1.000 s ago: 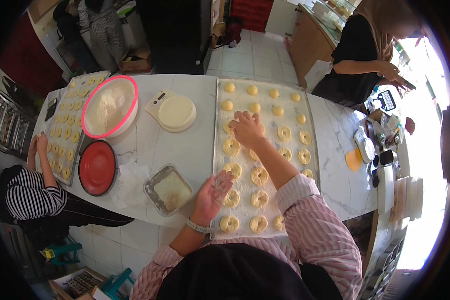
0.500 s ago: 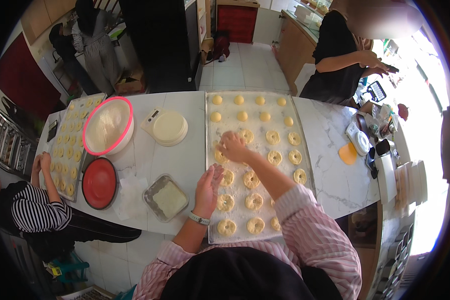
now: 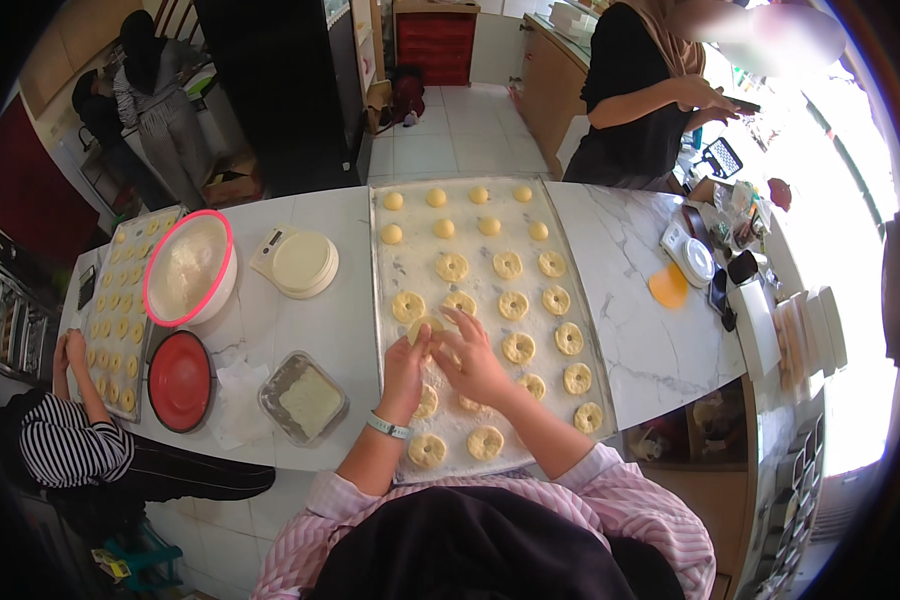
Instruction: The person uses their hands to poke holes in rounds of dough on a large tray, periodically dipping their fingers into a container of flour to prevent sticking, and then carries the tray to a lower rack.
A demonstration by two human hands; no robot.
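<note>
A flattened round piece of pale dough (image 3: 427, 327) is held up between my hands, above the left part of a floured baking tray (image 3: 606, 400). My left hand (image 3: 405, 368) closes on its near side. At its right edge, my right hand (image 3: 477, 368) has curled fingers against it, partly hiding it. Ring-shaped dough pieces (image 3: 485, 443) lie in rows under and around my hands. Smooth dough balls (image 3: 489, 227) make up two rows at the tray's far end. My forearms hide some near rings.
Left of the tray are a kitchen scale (image 3: 303, 262), a clear tub of flour (image 3: 312, 400), a red dish (image 3: 180, 382) and a pink-rimmed bowl (image 3: 232, 270). A person in stripes (image 3: 80, 440) is beside another tray (image 3: 120, 405). Another person (image 3: 640, 100) stands at the far right.
My right hand has come back from the tray's left side toward my left hand. A piece of dough now shows between them. The whole view has shifted slightly.
</note>
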